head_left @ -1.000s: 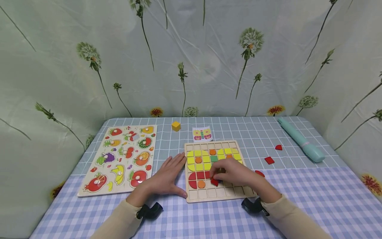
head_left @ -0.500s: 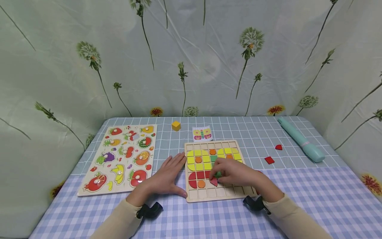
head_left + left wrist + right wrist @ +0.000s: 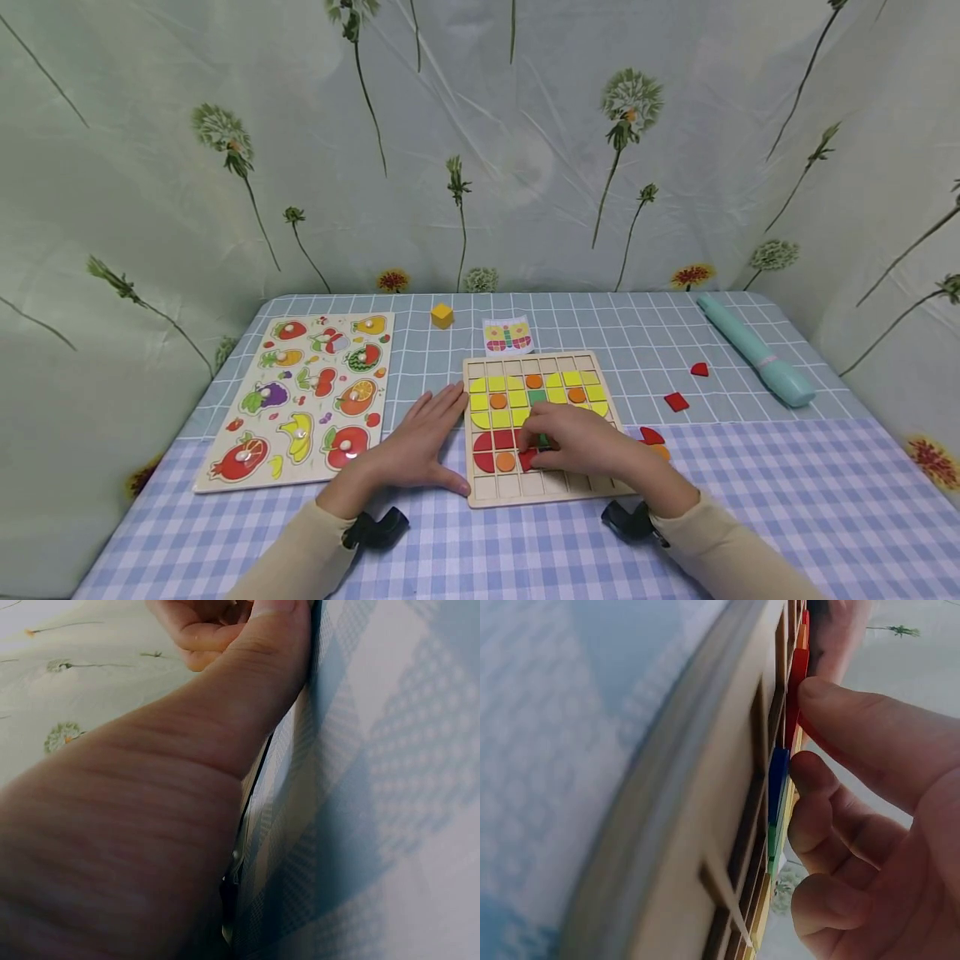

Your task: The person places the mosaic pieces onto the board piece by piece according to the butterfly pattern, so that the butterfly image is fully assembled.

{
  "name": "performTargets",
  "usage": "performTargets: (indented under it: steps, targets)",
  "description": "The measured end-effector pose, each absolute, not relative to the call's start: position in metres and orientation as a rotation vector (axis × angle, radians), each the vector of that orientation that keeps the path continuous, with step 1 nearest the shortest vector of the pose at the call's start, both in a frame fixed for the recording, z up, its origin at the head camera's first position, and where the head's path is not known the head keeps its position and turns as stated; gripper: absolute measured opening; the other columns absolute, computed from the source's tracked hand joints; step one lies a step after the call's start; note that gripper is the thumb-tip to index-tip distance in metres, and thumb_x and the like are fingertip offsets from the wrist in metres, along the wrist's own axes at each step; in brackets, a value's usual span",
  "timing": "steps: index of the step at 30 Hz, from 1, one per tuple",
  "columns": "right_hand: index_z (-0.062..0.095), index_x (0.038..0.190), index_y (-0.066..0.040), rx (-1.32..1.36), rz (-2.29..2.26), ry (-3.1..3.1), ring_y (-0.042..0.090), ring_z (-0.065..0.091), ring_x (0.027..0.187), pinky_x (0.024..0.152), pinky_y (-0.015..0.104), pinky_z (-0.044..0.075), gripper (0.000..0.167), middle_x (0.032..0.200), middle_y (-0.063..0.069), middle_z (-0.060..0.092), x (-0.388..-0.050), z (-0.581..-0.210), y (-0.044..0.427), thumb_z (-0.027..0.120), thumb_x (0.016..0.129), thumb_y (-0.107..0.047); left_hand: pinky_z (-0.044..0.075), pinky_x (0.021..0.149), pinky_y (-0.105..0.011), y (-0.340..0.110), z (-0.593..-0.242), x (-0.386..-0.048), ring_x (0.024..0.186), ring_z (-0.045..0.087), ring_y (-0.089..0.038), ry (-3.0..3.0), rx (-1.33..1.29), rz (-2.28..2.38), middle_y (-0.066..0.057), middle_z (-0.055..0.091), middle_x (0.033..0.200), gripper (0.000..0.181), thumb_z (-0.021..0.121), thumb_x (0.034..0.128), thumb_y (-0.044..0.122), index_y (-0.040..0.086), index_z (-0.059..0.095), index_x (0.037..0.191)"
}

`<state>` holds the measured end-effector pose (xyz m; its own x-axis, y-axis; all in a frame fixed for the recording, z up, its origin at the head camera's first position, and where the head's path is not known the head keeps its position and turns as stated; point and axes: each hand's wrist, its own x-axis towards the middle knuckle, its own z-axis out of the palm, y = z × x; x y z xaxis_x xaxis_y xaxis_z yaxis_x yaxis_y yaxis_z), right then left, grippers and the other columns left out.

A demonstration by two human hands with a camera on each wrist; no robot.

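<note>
A wooden grid board (image 3: pixel 555 490) lies in front of me, filled partly with yellow, orange, green and red tiles. My left hand (image 3: pixel 416 450) rests spread against the board's left edge, fingertips at its upper corner and thumb at the lower one. Over the middle of the grid, my right hand (image 3: pixel 577 440) has thumb and index finger at a red quarter-round tile (image 3: pixel 528 459), beside an orange round tile (image 3: pixel 506 462). In the right wrist view, the thumb touches that red tile (image 3: pixel 796 701), low in the grid. A blue tile (image 3: pixel 778 784) sits under the curled fingers.
A fruit peg puzzle (image 3: pixel 300 400) lies at the left. Behind the board are a butterfly pattern card (image 3: pixel 508 337) and a yellow block (image 3: pixel 442 316). Loose red tiles (image 3: pixel 677 402) lie right of the board, near a teal tube-shaped object (image 3: pixel 757 352).
My right hand has shifted slightly left with the red tile, which has turned and come down beside the orange round tile. An orange tile shows beside my right forearm. The left hand stays put.
</note>
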<state>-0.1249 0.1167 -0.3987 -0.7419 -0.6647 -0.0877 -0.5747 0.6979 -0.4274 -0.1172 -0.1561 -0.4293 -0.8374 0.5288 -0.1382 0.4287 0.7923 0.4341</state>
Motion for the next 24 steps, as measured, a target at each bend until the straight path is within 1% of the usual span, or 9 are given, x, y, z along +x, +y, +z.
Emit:
performTargets:
  steps: [4,10,13,19,21,24]
  targets:
    - [0.072,0.092,-0.029,-0.981,-0.534,2.701,0.004,0.050,0.076,0.065,0.018,0.045,0.012,0.087,-0.014,0.056,-0.123,-0.399,0.115,0.081,0.084,-0.031,0.003,0.128,-0.054,-0.156,-0.429,-0.117,0.159,0.004,-0.024,2.730,0.742,0.569,-0.004,0.014,0.170,0.127,0.079,0.0657,0.069,0.012,0.017,0.161]
    - [0.071,0.090,-0.030,-0.940,-0.560,2.717,0.004,0.052,0.080,0.069,0.019,0.048,0.012,0.087,-0.014,0.056,-0.121,-0.399,0.114,0.081,0.084,-0.029,0.002,0.128,-0.054,-0.156,-0.429,-0.117,0.159,0.004,-0.024,2.728,0.739,0.573,-0.004,0.013,0.170,0.127,0.079,0.0656,0.069,0.012,0.017,0.161]
    - [0.071,0.090,-0.031,-0.933,-0.582,2.712,0.005,0.052,0.078,0.068,0.019,0.047,0.011,0.087,-0.014,0.057,-0.121,-0.398,0.115,0.081,0.084,-0.029,0.001,0.128,-0.053,-0.156,-0.429,-0.117,0.159,0.004,-0.023,2.725,0.734,0.578,-0.004,0.013,0.170,0.127,0.079,0.0657,0.069,0.012,0.017,0.161]
    - [0.071,0.095,-0.028,-0.872,-0.637,2.739,0.008,0.052,0.075,0.065,0.021,0.046,0.010,0.091,-0.011,0.059,-0.126,-0.389,0.124,0.078,0.087,-0.027,0.002,0.128,-0.054,-0.157,-0.431,-0.117,0.159,0.004,-0.024,2.726,0.749,0.588,-0.004,0.013,0.170,0.127,0.079,0.0662,0.070,0.012,0.017,0.161]
    - [0.072,0.095,-0.026,-0.858,-0.644,2.763,0.008,0.052,0.076,0.065,0.020,0.046,0.009,0.093,-0.010,0.060,-0.130,-0.386,0.129,0.077,0.088,-0.026,0.002,0.128,-0.054,-0.157,-0.430,-0.117,0.159,0.004,-0.024,2.727,0.754,0.589,-0.004,0.013,0.170,0.127,0.079,0.0661,0.070,0.012,0.017,0.161]
    - [0.073,0.099,-0.022,-0.814,-0.672,2.788,0.010,0.054,0.079,0.067,0.021,0.047,0.011,0.095,-0.006,0.062,-0.137,-0.381,0.138,0.077,0.088,-0.024,0.002,0.128,-0.054,-0.157,-0.430,-0.117,0.159,0.004,-0.024,2.729,0.758,0.592,-0.005,0.013,0.170,0.127,0.079,0.0661,0.070,0.012,0.018,0.161]
